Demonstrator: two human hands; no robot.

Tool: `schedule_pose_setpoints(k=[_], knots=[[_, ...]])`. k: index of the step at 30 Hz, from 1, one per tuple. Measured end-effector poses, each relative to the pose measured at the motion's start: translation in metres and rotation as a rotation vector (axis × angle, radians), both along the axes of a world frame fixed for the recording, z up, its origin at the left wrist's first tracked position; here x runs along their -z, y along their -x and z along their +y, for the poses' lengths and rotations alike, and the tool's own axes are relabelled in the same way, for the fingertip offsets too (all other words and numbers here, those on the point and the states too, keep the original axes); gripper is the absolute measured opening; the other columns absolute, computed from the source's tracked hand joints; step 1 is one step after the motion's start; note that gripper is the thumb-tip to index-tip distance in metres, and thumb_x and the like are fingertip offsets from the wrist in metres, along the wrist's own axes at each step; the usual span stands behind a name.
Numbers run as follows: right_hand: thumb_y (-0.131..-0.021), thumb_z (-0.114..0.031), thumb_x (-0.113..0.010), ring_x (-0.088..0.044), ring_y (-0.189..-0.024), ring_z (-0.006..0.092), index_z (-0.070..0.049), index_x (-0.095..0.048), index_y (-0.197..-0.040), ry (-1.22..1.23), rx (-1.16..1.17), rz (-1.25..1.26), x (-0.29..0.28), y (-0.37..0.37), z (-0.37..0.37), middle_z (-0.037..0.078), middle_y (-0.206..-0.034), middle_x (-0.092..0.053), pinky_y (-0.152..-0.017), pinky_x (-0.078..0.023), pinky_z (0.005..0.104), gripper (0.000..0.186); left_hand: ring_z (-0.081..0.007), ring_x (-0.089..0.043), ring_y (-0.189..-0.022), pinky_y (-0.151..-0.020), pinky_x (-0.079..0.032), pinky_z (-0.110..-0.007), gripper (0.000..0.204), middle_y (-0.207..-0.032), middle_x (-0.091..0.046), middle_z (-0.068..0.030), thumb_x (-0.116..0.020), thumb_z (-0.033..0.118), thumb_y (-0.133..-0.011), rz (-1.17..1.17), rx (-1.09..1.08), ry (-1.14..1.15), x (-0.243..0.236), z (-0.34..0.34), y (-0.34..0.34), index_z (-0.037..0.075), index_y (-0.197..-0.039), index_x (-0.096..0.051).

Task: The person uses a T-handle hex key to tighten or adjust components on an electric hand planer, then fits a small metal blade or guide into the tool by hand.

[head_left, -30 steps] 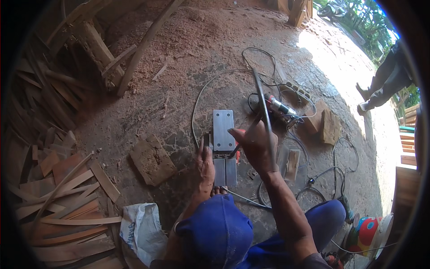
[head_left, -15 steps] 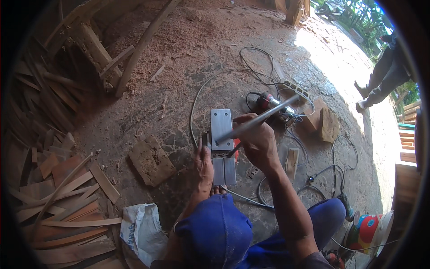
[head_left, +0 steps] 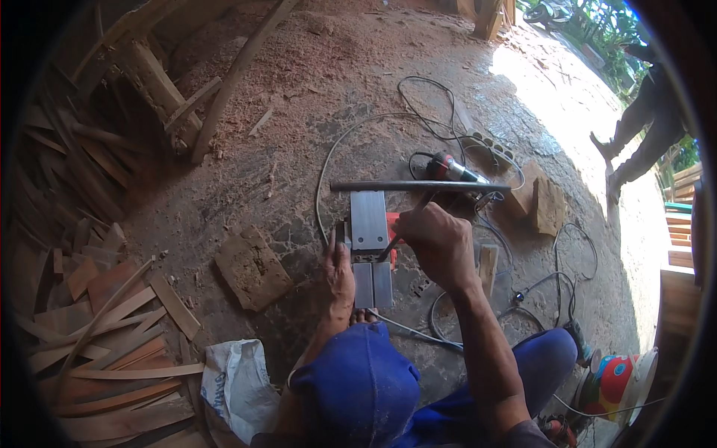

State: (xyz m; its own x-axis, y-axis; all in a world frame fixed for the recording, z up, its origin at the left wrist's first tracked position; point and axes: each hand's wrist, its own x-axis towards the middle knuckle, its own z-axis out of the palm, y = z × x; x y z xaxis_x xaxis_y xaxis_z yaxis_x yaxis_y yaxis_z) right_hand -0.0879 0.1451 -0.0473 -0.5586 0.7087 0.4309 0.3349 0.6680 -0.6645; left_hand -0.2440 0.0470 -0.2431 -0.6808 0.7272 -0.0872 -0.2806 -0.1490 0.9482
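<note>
An upturned electric hand planer [head_left: 368,222] lies on the ground, its metal sole plates facing up and red housing showing on the right. My left hand [head_left: 340,275] holds the planer's left side, fingers stretched along it beside the cutter gap. In my right hand [head_left: 437,237], closed fingers grip the slanting shaft of a T-shaped wrench [head_left: 422,186]. Its long bar lies crosswise over the planer's far end. The shaft's lower tip reaches the gap between the two sole plates. My toes show at the planer's near end.
A red and silver power tool [head_left: 454,170] lies beyond, among looped cables [head_left: 340,138]. Wood blocks [head_left: 549,207] sit at right, a rough slab [head_left: 254,269] at left. Offcuts [head_left: 112,328], a white sack [head_left: 237,381] and a colourful bucket [head_left: 616,381] surround me. A person [head_left: 646,119] stands far right.
The wrench's bar has swung from slanting over the planer to lying crosswise beyond it. My right hand has turned with it; my left hand stays put. The person's leg at right shifted.
</note>
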Motion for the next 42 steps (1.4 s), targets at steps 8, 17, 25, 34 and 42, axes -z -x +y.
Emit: schedule_pose_setpoints(k=[8, 17, 25, 34, 42], knots=[[-0.088, -0.019, -0.076, -0.067, -0.076, 0.027, -0.004, -0.058, -0.1, 0.119, 0.054, 0.086, 0.004, 0.016, -0.003, 0.011, -0.084, -0.066, -0.067, -0.052, 0.0397, 0.026, -0.024, -0.045, -0.136, -0.113, -0.036, -0.036, 0.05, -0.151, -0.045, -0.0171, -0.045, 0.02, -0.108, 0.004, 0.011, -0.02, 0.0, 0.0, 0.002, -0.002, -0.152, -0.037], [-0.097, -0.019, -0.067, -0.068, -0.083, 0.0215, -0.002, -0.038, -0.146, 0.173, 0.066, 0.381, -0.009, 0.014, -0.01, 0.01, -0.093, -0.068, -0.079, -0.053, 0.0356, 0.059, -0.025, -0.046, -0.135, -0.113, -0.036, -0.037, 0.051, -0.15, -0.046, -0.0169, -0.046, 0.022, -0.108, 0.03, 0.012, -0.035, -0.004, -0.001, 0.001, -0.002, -0.152, -0.037], [-0.107, -0.034, -0.049, -0.056, -0.065, 0.0046, -0.001, -0.044, -0.146, 0.341, 0.215, 0.824, -0.04, 0.04, -0.015, 0.007, -0.095, -0.067, -0.058, -0.045, 0.022, 0.052, -0.0265, -0.041, -0.14, -0.117, -0.03, -0.039, 0.052, -0.153, -0.043, -0.0164, -0.042, 0.025, -0.108, 0.09, 0.022, -0.016, -0.005, -0.002, 0.0, 0.0, -0.152, -0.037], [-0.109, -0.032, -0.042, -0.048, -0.066, 0.0035, 0.001, -0.063, -0.122, 0.305, 0.23, 0.843, -0.039, 0.049, -0.013, 0.004, -0.088, -0.066, -0.056, -0.034, 0.0183, 0.041, -0.0241, -0.041, -0.139, -0.116, -0.03, -0.037, 0.052, -0.152, -0.044, -0.0161, -0.045, 0.024, -0.107, 0.057, 0.012, -0.031, -0.004, -0.002, -0.002, -0.001, -0.152, -0.038], [-0.108, -0.029, -0.044, -0.047, -0.067, 0.0043, 0.003, -0.064, -0.121, 0.377, 0.153, 0.878, -0.047, 0.053, -0.018, 0.008, -0.091, -0.068, -0.057, -0.034, 0.0196, 0.04, -0.0245, -0.041, -0.139, -0.117, -0.03, -0.037, 0.053, -0.152, -0.044, -0.0164, -0.046, 0.026, -0.107, 0.048, 0.012, -0.011, -0.003, -0.001, 0.003, -0.001, -0.152, -0.038]])
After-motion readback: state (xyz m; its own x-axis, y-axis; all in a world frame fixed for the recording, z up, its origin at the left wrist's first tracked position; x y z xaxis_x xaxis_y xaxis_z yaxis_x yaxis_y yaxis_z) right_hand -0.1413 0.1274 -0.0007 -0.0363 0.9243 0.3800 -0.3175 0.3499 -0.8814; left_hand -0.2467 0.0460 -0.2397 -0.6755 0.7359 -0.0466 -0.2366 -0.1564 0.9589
